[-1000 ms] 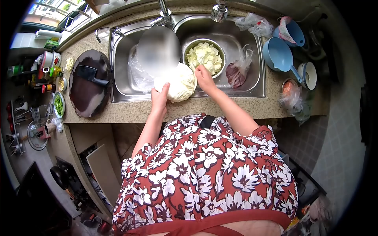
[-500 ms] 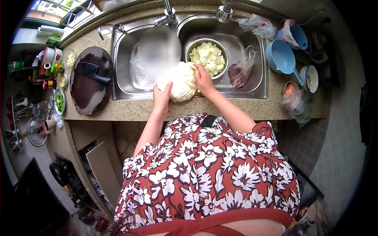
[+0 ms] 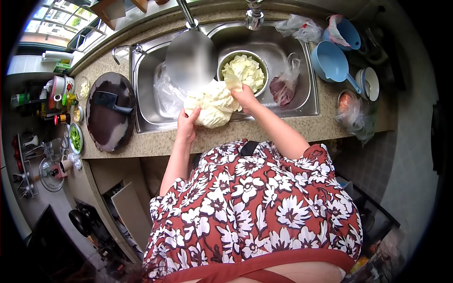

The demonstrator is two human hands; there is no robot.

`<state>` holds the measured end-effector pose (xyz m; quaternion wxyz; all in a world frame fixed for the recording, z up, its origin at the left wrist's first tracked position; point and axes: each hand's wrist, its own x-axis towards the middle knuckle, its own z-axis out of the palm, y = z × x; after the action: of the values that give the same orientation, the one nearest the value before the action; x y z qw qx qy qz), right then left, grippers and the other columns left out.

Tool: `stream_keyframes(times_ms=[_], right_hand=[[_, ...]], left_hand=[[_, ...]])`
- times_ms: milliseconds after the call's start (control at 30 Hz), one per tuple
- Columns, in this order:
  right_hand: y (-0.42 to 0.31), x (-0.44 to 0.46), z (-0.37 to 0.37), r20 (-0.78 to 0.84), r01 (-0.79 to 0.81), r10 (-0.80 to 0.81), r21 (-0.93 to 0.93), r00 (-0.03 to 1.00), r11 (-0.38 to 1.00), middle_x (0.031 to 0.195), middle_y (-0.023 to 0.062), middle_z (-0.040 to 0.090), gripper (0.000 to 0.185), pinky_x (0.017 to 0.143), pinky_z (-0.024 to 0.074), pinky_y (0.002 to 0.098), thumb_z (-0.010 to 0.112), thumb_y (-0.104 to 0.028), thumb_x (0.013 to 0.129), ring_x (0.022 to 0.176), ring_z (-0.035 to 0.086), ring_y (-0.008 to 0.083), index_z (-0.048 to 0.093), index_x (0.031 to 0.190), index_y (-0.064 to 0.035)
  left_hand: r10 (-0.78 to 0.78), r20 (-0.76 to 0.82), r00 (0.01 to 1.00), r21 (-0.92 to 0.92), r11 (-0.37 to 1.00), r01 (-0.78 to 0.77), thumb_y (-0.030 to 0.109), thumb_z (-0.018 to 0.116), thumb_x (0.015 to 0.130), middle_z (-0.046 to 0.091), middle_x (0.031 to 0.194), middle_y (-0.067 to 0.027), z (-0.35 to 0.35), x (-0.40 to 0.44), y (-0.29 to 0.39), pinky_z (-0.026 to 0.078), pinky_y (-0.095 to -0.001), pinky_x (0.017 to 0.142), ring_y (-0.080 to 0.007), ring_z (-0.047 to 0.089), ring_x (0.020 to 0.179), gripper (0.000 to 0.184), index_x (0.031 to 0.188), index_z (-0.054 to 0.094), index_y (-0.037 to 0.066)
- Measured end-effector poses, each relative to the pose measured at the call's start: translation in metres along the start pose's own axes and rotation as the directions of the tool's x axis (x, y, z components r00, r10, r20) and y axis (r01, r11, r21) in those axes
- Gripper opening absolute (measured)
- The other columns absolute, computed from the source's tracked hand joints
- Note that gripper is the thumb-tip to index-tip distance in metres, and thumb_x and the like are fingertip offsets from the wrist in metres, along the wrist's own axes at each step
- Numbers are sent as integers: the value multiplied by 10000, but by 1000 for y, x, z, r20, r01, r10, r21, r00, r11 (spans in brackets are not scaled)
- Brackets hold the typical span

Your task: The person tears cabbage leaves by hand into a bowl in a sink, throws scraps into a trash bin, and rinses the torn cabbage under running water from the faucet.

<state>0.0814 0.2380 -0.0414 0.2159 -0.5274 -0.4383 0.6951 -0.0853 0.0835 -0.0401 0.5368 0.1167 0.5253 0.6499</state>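
A pale cabbage head (image 3: 212, 107) is held over the front edge of the sink. My left hand (image 3: 187, 125) grips its left side, thumb on top. On the other side, my right hand (image 3: 245, 98) pinches a loose cabbage leaf (image 3: 232, 81) at the cabbage's upper right. Just behind that hand, a round metal bowl (image 3: 267, 75) in the right basin holds torn cabbage leaves (image 3: 246, 70). A blurred round patch hides part of the left basin above the cabbage.
A bag of dark red food (image 3: 283, 88) lies in the right basin. Clear plastic (image 3: 167, 92) is in the left basin. A cleaver (image 3: 106, 100) rests on a dark board (image 3: 107, 132) at left. Blue dipper (image 3: 328, 61), bowl (image 3: 369, 84) and bagged food (image 3: 350, 108) stand at right.
My right hand has moved from beside the bowl onto the cabbage and now holds a leaf lifted at its upper right. My left hand stays on the cabbage's left side.
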Motion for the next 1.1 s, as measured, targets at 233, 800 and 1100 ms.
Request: stream_keyframes(times_ms=[233, 800, 1100], right_hand=[[-1, 0, -2, 192, -293, 238, 349, 952, 890, 1102, 177, 595, 325, 788, 557, 371, 574, -18, 867, 966, 622, 252, 513, 1181, 41], [-3, -15, -82, 150, -174, 123, 395, 981, 902, 1041, 194, 593, 319, 614, 582, 364, 490, -37, 905, 825, 660, 292, 433, 1211, 33], [-9, -19, -74, 226, -167, 89, 352, 970, 921, 1070, 194, 593, 346, 633, 576, 351, 505, -24, 890, 835, 658, 282, 419, 1220, 41]], left_hand=[[-84, 138, 987, -259, 959, 118, 236, 590, 900, 493, 1298, -119, 19, -6, 6, 406, -406, 1001, -265, 493, 1183, 519, 1329, 382, 31], [-70, -25, 997, 358, 931, 75, 191, 671, 831, 562, 1181, -122, -6, 20, 9, 496, -351, 866, -212, 581, 1042, 542, 1278, 427, 4], [-98, -33, 995, 448, 888, 102, 255, 726, 778, 532, 1179, -190, 3, 21, 34, 455, -328, 874, -235, 551, 1046, 769, 1358, 303, -17]])
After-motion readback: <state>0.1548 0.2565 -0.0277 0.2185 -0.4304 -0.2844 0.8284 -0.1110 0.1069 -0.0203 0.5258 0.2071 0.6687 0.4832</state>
